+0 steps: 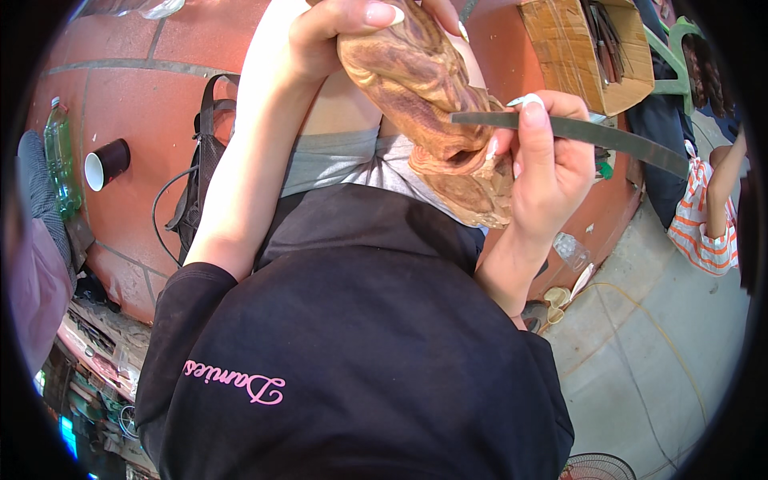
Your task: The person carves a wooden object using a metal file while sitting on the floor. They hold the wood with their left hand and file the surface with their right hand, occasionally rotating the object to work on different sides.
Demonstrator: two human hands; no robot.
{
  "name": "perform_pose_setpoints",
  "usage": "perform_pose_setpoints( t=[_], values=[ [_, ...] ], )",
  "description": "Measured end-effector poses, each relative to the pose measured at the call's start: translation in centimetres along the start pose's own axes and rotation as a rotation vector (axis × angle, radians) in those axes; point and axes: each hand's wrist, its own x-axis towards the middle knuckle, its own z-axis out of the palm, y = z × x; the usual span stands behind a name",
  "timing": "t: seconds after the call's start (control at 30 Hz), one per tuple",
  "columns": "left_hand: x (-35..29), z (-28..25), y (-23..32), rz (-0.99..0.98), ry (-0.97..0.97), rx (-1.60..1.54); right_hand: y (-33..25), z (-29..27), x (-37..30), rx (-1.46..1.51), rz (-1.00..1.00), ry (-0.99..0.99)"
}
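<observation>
Black cloth is seen nearest, in the shirt [360,336] worn by the person, marked with pink lettering. Above the lap, a brown wood carving [408,88] is held at a slant; whether it is also borne by the thighs cannot be told. Its upper end is grasped by the fingers of the left hand [320,34], presumably so that the piece is steadied. A thin, dark metal strip [616,138] is pinched between the thumb and fingers of the right hand [552,152], near the end that is seen over the carving; finer control is probably given by this grip. Whether the wood is touched by the strip is unclear.

On the red tiled floor [120,228], a dark bag [210,148] is set beside the left arm. Farther left, a cup [108,164] is tipped on its side, and a green bottle [60,160] is stood near it, its contents not discernible. To the right, slim tools [612,48] are contained in an open cardboard box [552,48], perhaps gathered within reach. Beyond, striped cloth [704,228] is seen against another person's arm [724,188].
</observation>
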Motion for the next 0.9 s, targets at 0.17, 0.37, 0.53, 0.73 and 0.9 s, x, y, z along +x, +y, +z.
perform_pose_setpoints(
  t=[0.17,0.37,0.53,0.73,0.9],
  values=[
    [0.0,0.2,0.0,0.004,0.012,0.001,0.3,0.1,0.2,0.031,-0.015,0.044],
    [0.0,0.2,0.2,-0.019,0.032,0.012,-0.2,0.0,0.7,-0.120,-0.037,0.043],
    [0.0,0.3,0.2,0.015,0.052,0.025,-1.2,0.7,1.1,-0.085,0.073,0.042],
    [0.1,0.1,0.0,0.030,0.036,0.045,-0.6,0.5,1.3,-0.081,0.026,0.008],
    [0.2,-0.5,-0.8,0.027,0.007,0.031,-0.7,0.7,1.1,-0.069,0.052,0.007]
  ],
)
